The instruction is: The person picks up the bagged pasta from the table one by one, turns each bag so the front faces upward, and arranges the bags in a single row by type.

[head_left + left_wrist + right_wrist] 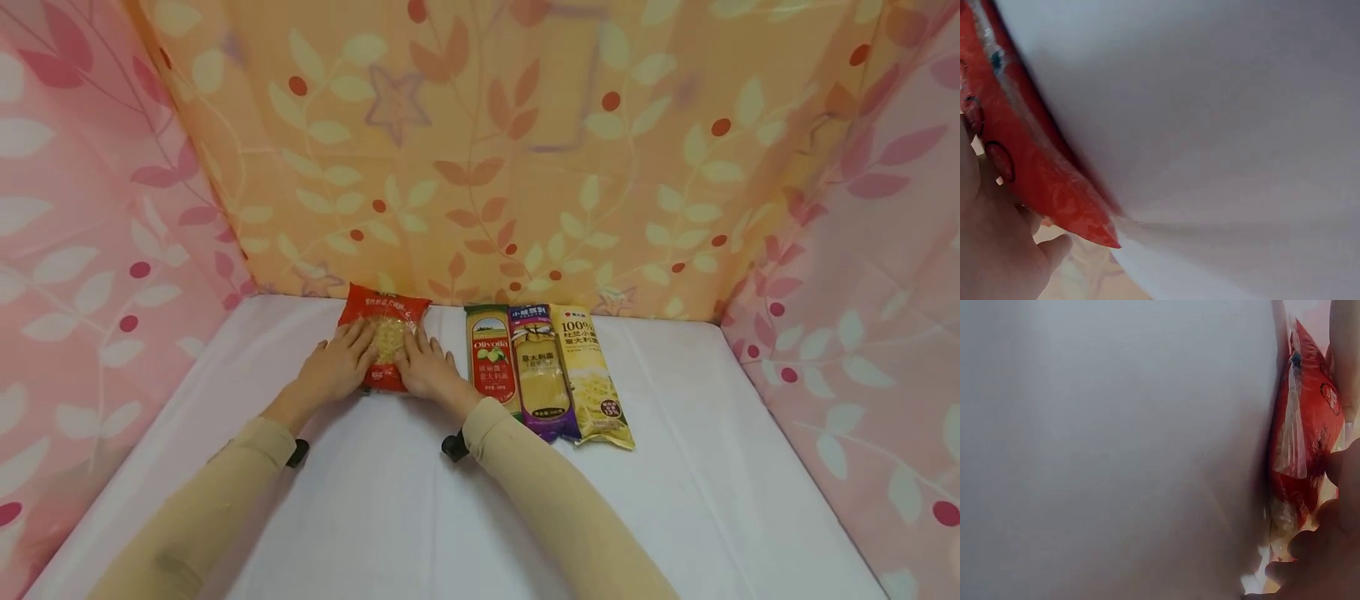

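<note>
A red bag of short pasta (388,333) with a see-through window lies at the back left of the white table. My left hand (341,362) rests over its left side, fingers extended toward the window. On the bag's right side lies my right hand (427,365), its fingers spread and pointing away from me. In the left wrist view, the red bag (1054,181) shows its lower edge beside the left hand (1004,244). The right wrist view has the bag (1310,412) at the right, with the fingers of the right hand (1329,556) against it.
Right of the bag, three long spaghetti packs lie side by side: a green and red one (492,358), a purple one (543,375) and a yellow one (591,375). A patterned orange cloth wall (480,150) stands behind the table (375,517), with pink cloth walls on both sides.
</note>
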Demonstrator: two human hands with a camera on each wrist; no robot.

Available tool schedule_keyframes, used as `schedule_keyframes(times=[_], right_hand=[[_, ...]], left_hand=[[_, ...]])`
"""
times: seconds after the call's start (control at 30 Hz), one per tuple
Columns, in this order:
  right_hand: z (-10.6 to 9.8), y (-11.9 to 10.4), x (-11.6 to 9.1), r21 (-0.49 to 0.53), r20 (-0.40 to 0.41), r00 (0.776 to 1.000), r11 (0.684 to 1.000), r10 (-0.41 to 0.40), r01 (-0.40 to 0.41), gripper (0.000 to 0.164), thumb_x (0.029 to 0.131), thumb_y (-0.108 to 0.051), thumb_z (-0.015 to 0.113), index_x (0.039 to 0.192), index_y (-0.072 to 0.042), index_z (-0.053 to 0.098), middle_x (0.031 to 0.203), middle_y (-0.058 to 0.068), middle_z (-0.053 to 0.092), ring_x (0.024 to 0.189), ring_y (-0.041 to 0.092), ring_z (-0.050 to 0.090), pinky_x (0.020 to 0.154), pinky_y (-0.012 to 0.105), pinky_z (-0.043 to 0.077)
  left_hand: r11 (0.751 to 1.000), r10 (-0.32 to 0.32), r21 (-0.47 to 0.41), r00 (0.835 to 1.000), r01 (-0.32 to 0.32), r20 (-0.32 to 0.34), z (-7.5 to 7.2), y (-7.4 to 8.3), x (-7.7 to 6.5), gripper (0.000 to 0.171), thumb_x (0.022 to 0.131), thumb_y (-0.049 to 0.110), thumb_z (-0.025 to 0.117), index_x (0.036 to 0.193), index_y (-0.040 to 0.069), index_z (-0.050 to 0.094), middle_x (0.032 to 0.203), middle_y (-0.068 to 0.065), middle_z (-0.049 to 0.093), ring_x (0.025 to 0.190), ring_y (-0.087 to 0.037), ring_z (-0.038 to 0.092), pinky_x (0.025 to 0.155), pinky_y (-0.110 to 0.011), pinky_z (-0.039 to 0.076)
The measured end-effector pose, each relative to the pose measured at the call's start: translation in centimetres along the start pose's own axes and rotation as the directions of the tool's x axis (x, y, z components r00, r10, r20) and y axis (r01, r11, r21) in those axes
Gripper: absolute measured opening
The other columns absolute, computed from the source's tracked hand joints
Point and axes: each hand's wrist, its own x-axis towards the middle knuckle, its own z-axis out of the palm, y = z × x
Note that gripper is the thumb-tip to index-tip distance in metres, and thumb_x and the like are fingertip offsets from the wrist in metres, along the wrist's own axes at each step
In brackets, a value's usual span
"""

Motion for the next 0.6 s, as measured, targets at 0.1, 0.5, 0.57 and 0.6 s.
schedule_keyframes(times=[0.1, 0.5, 0.57, 0.6], right_hand=[[-0.4, 0.1, -0.1, -0.009, -0.012, 1.0, 1.0, -0.015, 0.015, 0.065, 0.112, -0.047, 0.03, 0.169, -0.018, 0.017, 0.175, 0.005, 0.01, 0.158, 0.035, 0.019, 0.124, 0.058, 0.02], [-3.7, 2.1, -2.5, -0.107, -0.155, 0.979, 0.988, -0.129, 0.113, 0.075, 0.108, -0.055, 0.044, 0.168, -0.018, 0.021, 0.175, 0.004, 0.012, 0.158, 0.036, 0.02, 0.125, 0.058, 0.019], [-4.5, 3.3, -3.5, -0.1, -0.185, 0.973, 0.988, -0.134, 0.117, 0.075, 0.107, -0.056, 0.046, 0.168, -0.019, 0.02, 0.175, 0.005, 0.012, 0.157, 0.037, 0.02, 0.124, 0.06, 0.019], [-4.8, 3.9, -4.1, -0.092, -0.199, 0.971, 0.989, -0.135, 0.119, 0.076, 0.107, -0.055, 0.046, 0.168, -0.019, 0.02, 0.175, 0.005, 0.012, 0.158, 0.037, 0.02, 0.124, 0.062, 0.018]], left_hand=[[1.0, -0.005, -0.018, 1.0, 0.005, 0.003, -0.6, -0.3, 0.4, 0.065, 0.114, 0.042, 0.031, 0.165, 0.003, 0.024, 0.169, -0.026, 0.017, 0.155, -0.047, 0.018, 0.116, -0.073, 0.022], [0.996, -0.063, -0.068, 0.996, 0.06, -0.055, -3.2, -0.4, -0.8, 0.085, 0.107, 0.054, 0.045, 0.164, -0.003, 0.018, 0.168, -0.031, 0.013, 0.154, -0.053, 0.013, 0.118, -0.074, 0.013], [0.996, -0.075, -0.061, 0.996, 0.071, -0.051, -3.4, -0.1, -1.5, 0.09, 0.105, 0.058, 0.045, 0.164, -0.002, 0.017, 0.169, -0.03, 0.011, 0.154, -0.053, 0.01, 0.118, -0.075, 0.009], [0.995, -0.083, -0.055, 0.995, 0.081, -0.046, -3.4, -0.1, -1.9, 0.092, 0.104, 0.061, 0.045, 0.165, -0.001, 0.016, 0.17, -0.029, 0.009, 0.155, -0.052, 0.009, 0.118, -0.075, 0.007]])
